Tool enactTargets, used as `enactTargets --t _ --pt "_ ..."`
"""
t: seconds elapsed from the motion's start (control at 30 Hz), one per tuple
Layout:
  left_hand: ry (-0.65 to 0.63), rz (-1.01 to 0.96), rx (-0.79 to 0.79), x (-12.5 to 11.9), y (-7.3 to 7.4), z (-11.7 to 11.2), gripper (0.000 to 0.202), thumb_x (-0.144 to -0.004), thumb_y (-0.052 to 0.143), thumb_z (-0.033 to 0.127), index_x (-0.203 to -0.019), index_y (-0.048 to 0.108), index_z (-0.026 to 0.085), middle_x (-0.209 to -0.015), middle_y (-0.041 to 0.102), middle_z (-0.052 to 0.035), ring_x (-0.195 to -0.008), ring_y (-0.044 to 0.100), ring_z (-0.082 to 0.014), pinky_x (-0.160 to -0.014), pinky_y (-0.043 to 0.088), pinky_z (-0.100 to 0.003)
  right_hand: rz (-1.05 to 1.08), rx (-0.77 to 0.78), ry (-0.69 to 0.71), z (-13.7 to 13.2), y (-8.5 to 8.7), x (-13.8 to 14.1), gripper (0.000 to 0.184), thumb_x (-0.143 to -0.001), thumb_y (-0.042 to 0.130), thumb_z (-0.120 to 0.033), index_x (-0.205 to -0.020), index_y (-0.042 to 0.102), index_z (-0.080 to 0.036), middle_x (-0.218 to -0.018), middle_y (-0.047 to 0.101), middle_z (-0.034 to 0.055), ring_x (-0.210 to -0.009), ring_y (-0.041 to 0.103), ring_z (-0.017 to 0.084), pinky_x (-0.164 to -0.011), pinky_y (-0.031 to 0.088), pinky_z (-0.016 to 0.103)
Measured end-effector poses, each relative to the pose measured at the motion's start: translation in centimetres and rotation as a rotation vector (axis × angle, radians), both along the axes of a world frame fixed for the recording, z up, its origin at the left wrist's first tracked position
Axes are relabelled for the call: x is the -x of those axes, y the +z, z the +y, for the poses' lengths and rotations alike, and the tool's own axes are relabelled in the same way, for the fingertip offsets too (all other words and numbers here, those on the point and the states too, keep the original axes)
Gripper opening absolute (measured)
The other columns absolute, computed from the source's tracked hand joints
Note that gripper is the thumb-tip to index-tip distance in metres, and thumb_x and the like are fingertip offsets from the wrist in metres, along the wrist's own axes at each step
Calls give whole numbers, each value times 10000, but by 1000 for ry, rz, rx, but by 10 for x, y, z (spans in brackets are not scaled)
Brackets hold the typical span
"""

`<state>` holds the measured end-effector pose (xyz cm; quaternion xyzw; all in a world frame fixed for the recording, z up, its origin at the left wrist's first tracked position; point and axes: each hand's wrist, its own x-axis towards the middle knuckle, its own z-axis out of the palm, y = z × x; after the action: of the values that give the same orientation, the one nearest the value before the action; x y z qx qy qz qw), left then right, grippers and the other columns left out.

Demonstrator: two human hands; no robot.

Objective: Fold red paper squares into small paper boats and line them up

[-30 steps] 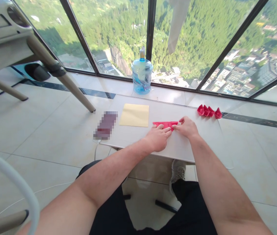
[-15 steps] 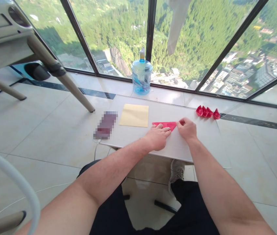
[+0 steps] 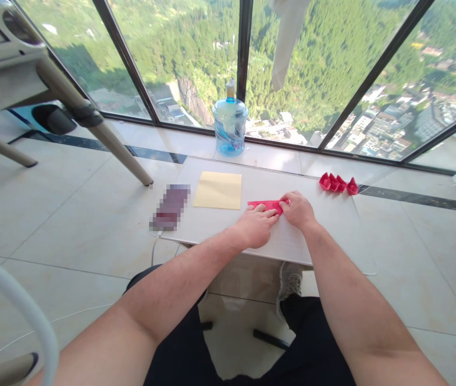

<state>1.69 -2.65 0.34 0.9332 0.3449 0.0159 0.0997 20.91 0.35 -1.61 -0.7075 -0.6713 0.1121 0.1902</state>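
Observation:
A folded piece of red paper (image 3: pixel 267 204) lies on the white low table (image 3: pixel 212 228), partly covered by my hands. My left hand (image 3: pixel 257 225) rests flat on it with the fingers stretched out. At the paper's right end, my right hand (image 3: pixel 297 209) pinches the corner between thumb and fingers. Left of my hands is a sheet of yellow paper (image 3: pixel 217 190). Several folded red paper shapes (image 3: pixel 337 183), pointed like small boats, stand in a row toward the table's far right.
A blurred-out phone-like object (image 3: pixel 170 207) with a white cable lies at the table's left. Behind the table, a blue water jug (image 3: pixel 230 128) stands by the window. A metal-legged piece of furniture (image 3: pixel 103 136) is at left; my shoe (image 3: pixel 289 284) shows below the table.
My right hand has moved left with the right corner of the red paper, folding it inward. My left hand stays pressed on the paper. The view has shifted slightly.

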Motion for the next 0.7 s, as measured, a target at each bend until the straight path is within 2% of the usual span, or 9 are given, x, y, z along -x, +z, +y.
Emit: enactTargets --t 0.37,0.7 --pt "-9 -27 -31 1 -3 -1 564 -895 398 240 -1452 483 218 -1506 503 -43 -1187 471 -299 -978 391 -492 -106 82 85 6 3 -3 139 -896 513 -231 -871 649 -212 -991 667 67 -972 577 209 -837 419 321" --pt "-13 -31 -37 2 0 -3 559 -903 396 228 -1454 488 213 -1491 518 -54 -1164 485 -294 -977 392 -475 -177 108 131 3 8 -1 206 -950 458 -258 -965 662 -227 -1023 650 94 -1005 557 236 -797 410 320"
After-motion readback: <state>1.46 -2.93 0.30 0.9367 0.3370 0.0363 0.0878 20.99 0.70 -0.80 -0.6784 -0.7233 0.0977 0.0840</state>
